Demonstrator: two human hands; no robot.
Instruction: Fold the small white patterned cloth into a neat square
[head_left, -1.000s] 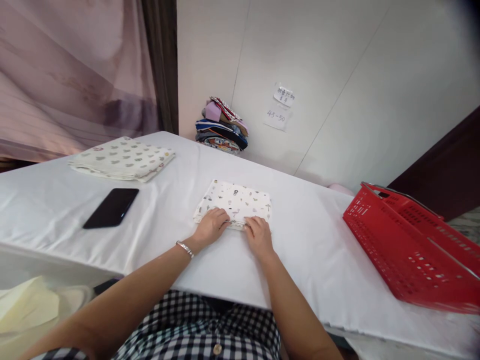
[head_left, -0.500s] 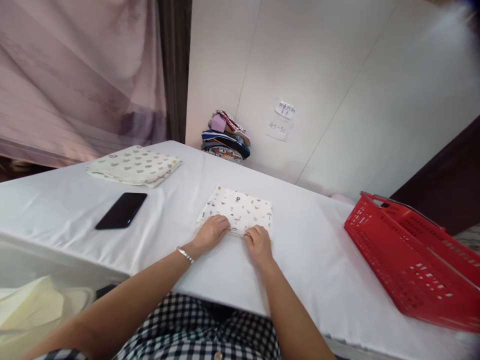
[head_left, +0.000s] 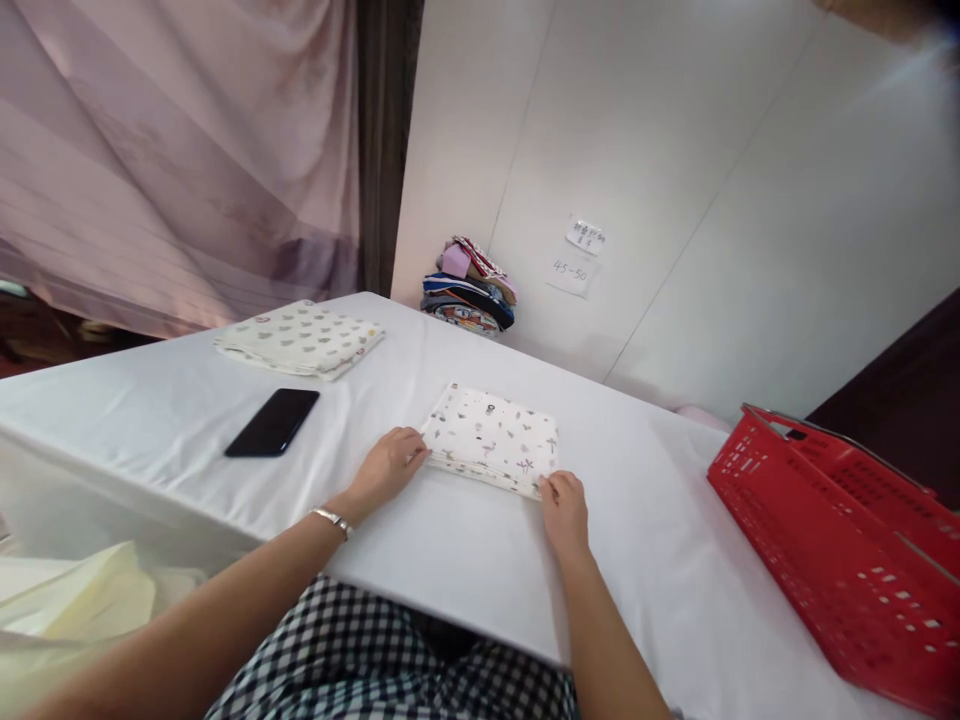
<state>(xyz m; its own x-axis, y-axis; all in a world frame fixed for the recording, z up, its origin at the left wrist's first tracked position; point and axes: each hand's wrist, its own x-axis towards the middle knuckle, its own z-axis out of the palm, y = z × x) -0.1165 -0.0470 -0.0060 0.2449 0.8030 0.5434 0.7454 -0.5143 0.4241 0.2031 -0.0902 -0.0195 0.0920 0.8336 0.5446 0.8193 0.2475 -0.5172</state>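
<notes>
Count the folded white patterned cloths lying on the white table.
2. One folded white patterned cloth lies at the table's middle, the left hand and right hand at its near corners. The other patterned cloth lies far left, beyond the black phone.

Home laundry room (curtain (head_left: 187, 180), stacked clothes (head_left: 471, 290))
</notes>
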